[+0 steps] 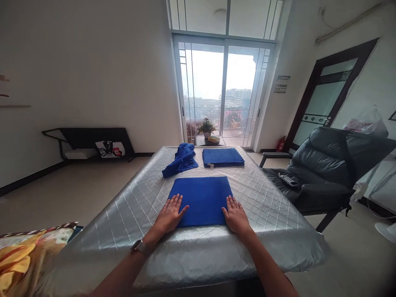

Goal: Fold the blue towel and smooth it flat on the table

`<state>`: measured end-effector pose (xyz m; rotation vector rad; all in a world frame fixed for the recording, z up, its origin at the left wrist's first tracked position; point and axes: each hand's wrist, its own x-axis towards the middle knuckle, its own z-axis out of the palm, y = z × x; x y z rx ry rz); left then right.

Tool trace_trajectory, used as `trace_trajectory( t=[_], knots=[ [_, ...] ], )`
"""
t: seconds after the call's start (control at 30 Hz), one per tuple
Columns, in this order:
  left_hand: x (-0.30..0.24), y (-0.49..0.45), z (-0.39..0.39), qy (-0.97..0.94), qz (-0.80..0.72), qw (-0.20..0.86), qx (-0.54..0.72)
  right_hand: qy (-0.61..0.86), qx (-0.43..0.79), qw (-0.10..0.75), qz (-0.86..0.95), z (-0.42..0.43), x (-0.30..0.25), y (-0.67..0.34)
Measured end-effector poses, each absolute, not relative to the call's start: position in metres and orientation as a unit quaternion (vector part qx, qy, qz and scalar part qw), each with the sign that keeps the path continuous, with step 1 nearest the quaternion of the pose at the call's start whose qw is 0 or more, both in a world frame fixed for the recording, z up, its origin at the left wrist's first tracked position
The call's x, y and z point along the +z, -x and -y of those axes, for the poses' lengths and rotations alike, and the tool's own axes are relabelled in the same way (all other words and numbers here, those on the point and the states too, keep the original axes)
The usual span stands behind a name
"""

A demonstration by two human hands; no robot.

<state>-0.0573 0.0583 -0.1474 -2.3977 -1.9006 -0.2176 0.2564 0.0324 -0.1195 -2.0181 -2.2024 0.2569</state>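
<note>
A blue towel (202, 202), folded into a flat rectangle, lies in front of me on the silver quilted table cover (266, 210). My left hand (171, 211) rests flat on its left edge, thumb spread toward the middle. On the opposite edge lies my right hand (235, 213), fingers stretched out and palm down. Beyond it, at the back right, is a neat stack of folded blue towels (223, 157) with a small white tag at its front. A crumpled blue towel (182, 160) sits in a loose heap at the back left.
Right of the table stands a dark recliner chair (324, 165) with a remote-like device (288, 180) on its seat. Patterned cloth (27, 255) is at the lower left. A potted plant (206, 127) stands past the far edge, before the glass doors. A black folded frame (93, 138) leans by the left wall.
</note>
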Motion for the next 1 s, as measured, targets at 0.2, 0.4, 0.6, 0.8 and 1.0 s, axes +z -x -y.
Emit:
trace_trajectory(
  t=[0.2,0.4,0.6,0.8,1.0],
  knots=[
    [-0.146,0.058,-0.057,0.794,0.605,0.044,-0.051,0.667,0.090,0.074,0.736,-0.028,-0.117,-0.258],
    [-0.152,0.066,-0.062,0.795,0.603,0.055,-0.041,0.650,0.098,0.102,0.747,-0.027,-0.120,-0.259],
    [-0.148,0.057,-0.062,0.814,0.575,0.078,-0.015,0.646,0.117,0.123,0.745,-0.029,-0.122,-0.260],
    [-0.132,-0.054,-0.050,0.843,0.535,0.000,-0.054,0.647,0.119,0.111,0.745,-0.031,-0.123,-0.262],
    [-0.122,-0.123,-0.046,0.870,0.485,-0.050,-0.071,0.638,0.116,0.088,0.756,-0.030,-0.120,-0.263]
  ],
)
